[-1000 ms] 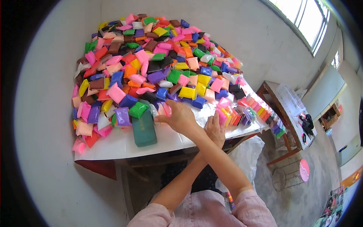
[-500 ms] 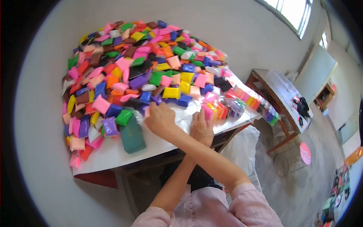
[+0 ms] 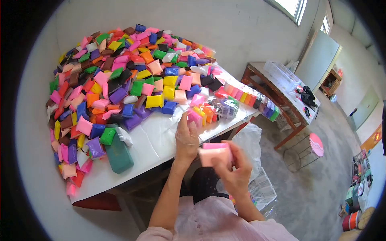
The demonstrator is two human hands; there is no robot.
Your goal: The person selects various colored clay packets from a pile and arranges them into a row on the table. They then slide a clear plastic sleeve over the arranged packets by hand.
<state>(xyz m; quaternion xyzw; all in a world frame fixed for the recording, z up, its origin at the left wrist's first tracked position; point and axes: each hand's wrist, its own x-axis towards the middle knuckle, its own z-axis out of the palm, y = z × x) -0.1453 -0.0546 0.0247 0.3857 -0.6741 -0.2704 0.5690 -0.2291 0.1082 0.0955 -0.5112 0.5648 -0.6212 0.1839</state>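
Note:
My left hand (image 3: pixel 187 140) is at the table's front edge, its fingers pressed together at the pink end of a clear bag of packets (image 3: pixel 207 115), holding the film. To its right, my right hand (image 3: pixel 236 170) grips pink and peach packets (image 3: pixel 216 156) in front of the table edge, slightly blurred. The bag holds a row of pink, yellow, orange and red packets lying on the white tabletop (image 3: pixel 155 136). A large heap of coloured packets (image 3: pixel 120 88) spreads behind and left of my hands.
A green box (image 3: pixel 119 154) lies at the heap's front. A longer wrapped row (image 3: pixel 251 101) reaches the table's right end. Below hangs a clear plastic bag (image 3: pixel 247 144) by a white basket (image 3: pixel 261 190). Right are a second table (image 3: pixel 277 90) and a pink-topped stool (image 3: pixel 316 144).
My crossed arms have uncrossed. My right hand has left the heap's edge, moved right and toward me, and now holds packets. My left hand remains at the bag. The view has shifted.

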